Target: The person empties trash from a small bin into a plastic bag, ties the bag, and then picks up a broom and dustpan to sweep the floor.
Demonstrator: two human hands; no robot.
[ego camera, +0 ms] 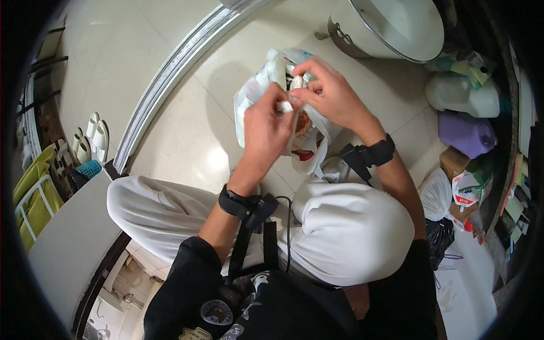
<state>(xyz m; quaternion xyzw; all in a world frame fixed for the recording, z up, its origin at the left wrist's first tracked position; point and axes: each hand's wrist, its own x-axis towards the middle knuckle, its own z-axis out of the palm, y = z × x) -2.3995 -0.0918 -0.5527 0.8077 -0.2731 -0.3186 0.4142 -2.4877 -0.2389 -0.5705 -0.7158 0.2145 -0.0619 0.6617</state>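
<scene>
My left hand (268,125) and my right hand (333,91) meet above an open white plastic bag (257,95) that stands on the tiled floor. Between the fingers of my right hand is a small whitish bulb (297,82), perhaps garlic. A small white piece (284,106) is pinched in my left hand, close to the right fingertips. Inside the bag lie mixed contents, among them something orange-brown (302,123) and a red piece (303,155). The hands blur slightly and partly cover the bag's mouth.
A white bucket (395,25) stands at the upper right. Along the right side are a translucent jug (463,95), a purple container (466,135) and tied bags (437,195). A metal door track (178,70) crosses the floor on the left, with white slippers (100,138) beyond.
</scene>
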